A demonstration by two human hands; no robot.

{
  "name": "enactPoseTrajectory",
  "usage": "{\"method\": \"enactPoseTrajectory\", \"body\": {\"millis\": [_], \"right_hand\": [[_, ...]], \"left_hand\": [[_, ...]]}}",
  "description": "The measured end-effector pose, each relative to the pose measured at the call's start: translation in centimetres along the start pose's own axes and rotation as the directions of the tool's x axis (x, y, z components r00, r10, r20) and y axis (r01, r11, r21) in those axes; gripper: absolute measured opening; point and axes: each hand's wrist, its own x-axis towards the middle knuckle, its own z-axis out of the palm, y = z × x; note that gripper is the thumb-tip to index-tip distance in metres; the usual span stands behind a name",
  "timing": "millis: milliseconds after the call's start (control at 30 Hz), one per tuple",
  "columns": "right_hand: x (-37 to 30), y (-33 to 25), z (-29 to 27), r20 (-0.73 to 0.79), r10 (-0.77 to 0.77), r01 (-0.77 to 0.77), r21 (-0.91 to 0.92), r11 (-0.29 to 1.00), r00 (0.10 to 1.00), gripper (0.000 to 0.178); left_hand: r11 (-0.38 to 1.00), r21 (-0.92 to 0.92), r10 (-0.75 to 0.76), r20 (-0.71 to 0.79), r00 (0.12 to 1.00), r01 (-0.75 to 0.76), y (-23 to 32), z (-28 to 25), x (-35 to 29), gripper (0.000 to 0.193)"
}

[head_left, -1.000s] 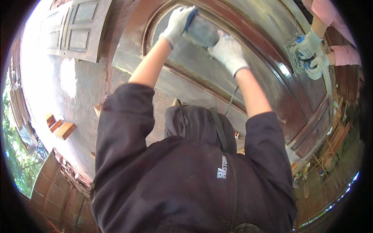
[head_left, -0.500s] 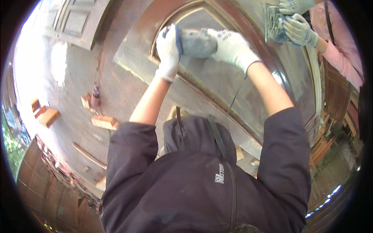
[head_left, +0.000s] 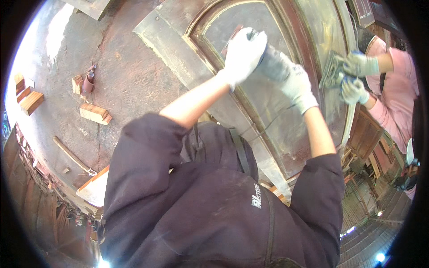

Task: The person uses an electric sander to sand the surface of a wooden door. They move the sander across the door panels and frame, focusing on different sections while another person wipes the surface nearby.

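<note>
Both of my hands, in white knit gloves, grip one grey power sander (head_left: pixel 274 65), tilted slantwise over a large brown door (head_left: pixel 176 51) with arched moulding. My left hand (head_left: pixel 246 56) is closed round the sander's left end, where a strip of dark red shows behind the fingers. My right hand (head_left: pixel 297 87) wraps the right end. From beside the right wrist a thin dark cord (head_left: pixel 275 118) trails back across the door toward me. The sander's underside is hidden, so I cannot tell whether it touches the panel.
At right, a person in pink (head_left: pixel 393 96) holds a grey sanding tool (head_left: pixel 331 71) on the door's far side with gloved hands. On the floor at left lie wood blocks (head_left: pixel 95 113), a reddish-brown tool (head_left: pixel 89 82) and a wooden stick (head_left: pixel 71 154). Another panelled door's corner (head_left: pixel 91 6) shows at upper left.
My view has turned and shifted. My hands and the sander now appear farther right, with the sander more slanted. The other person's hands and tool appear lower in view.
</note>
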Motion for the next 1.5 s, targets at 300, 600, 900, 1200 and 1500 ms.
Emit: {"method": "enactPoseTrajectory", "body": {"millis": [300,600,900,1200,1500], "right_hand": [[8.8,3.8,-3.3,-0.138,-0.092,0.076,-0.118,0.99,0.986,0.054],[0.9,2.0,1.1,-0.161,-0.082,0.095,0.074,0.993,0.983,0.061],[2.5,-1.1,-0.9,0.017,0.017,-0.017,0.035,0.999,1.0,0.069],[7.1,2.5,-4.7,-0.067,0.02,-0.025,-0.076,0.997,0.998,0.049],[-5.2,-0.4,2.5,0.203,0.081,-0.08,-0.012,0.997,0.976,0.067]], "left_hand": [[0.97,-0.159,0.181,-0.04,0.983,-0.185,3.1,2.1,8.1,0.039],[0.992,-0.007,0.122,-0.062,0.991,-0.122,0.2,1.5,2.1,0.037],[0.998,-0.058,-0.025,-0.018,1.0,0.023,0.1,-0.6,2.9,0.032],[0.992,-0.117,0.058,0.117,0.991,-0.044,2.5,4.5,11.0,0.038],[0.978,-0.189,-0.095,-0.045,0.995,0.085,-6.4,1.3,-5.6,0.027]]}}
